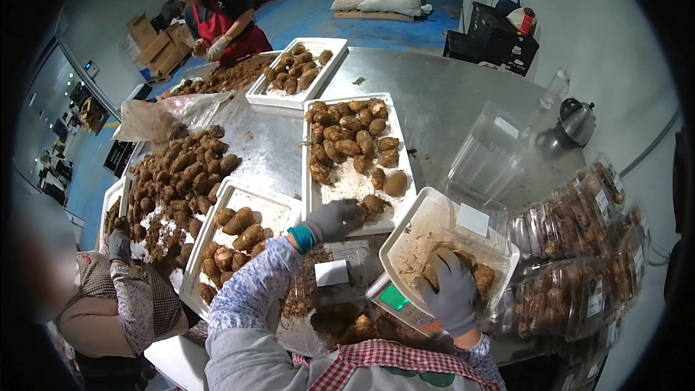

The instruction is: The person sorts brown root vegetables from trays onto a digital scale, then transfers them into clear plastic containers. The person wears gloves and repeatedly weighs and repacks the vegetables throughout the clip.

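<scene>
My left hand (335, 221), in a grey glove, reaches over the near end of a white tray (399, 212) of brown taro-like tubers (347, 136). Its fingertips are beside a tuber (372, 205); whether they grip it I cannot tell. My right hand (449, 289), also gloved, lies curled over tubers in a white tub (399, 244). The tub rests on a digital scale (393, 297) with a lit green display. Another tuber (483, 278) sits right of that hand. A clear plastic clamshell (347, 252) with a white label lies between tray and scale.
Packed clamshells (564, 293) are stacked at the right, near empty clear containers (488, 146) and a metal kettle (576, 122). Left are a tuber heap (179, 174) and another tray (277, 206). A co-worker's gloved hand (119, 245) is at the left; another person (228, 16) stands across the table.
</scene>
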The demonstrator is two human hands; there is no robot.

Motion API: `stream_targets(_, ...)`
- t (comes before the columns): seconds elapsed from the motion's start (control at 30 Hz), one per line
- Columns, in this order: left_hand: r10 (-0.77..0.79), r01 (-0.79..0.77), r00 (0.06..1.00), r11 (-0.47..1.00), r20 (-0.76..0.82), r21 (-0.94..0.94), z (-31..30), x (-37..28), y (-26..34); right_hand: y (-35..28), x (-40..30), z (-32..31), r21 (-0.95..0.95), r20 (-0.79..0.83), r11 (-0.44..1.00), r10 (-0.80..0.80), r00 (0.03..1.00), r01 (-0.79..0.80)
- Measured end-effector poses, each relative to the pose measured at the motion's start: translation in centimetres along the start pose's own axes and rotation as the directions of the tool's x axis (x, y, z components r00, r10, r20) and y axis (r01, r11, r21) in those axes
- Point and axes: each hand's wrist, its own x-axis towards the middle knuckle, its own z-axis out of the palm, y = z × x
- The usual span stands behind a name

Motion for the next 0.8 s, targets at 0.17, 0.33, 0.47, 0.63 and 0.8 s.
stream_targets(0.17, -0.363, 0.198, 0.835, 0.9, -0.414, -0.389, -8.0, 5.8, -1.7, 0.2, 0.1, -0.1, 0.006, 0.007, 1.0, 0.016, 1.0, -0.016)
stream_targets(0.33, -0.484, 0.563, 0.655, 0.825, -0.58, -0.054, -8.3, 11.7, -13.4, -0.3, 0.3, -0.2, 0.019, 0.036, 1.0, -0.001, 0.999, 0.001)
stream_targets(0.47, -0.384, 0.569, 0.753, 0.788, -0.534, 0.235, -4.9, 13.2, -9.0, -0.1, 0.3, -0.1, 0.009, 0.049, 0.999, 0.042, 0.998, -0.042)
stream_targets(0.63, -0.007, 0.224, 0.952, 0.693, -0.305, 0.685, -3.2, 11.0, -2.9, -0.1, 0.4, -0.1, 0.005, 0.007, 0.999, 0.036, 0.999, -0.036)
stream_targets(0.8, -0.191, 0.367, 0.911, 0.782, -0.366, 0.505, -0.9, 11.8, -2.8, -0.4, 0.2, -0.2, 0.02, -0.015, 0.999, 0.025, 1.0, -0.025)
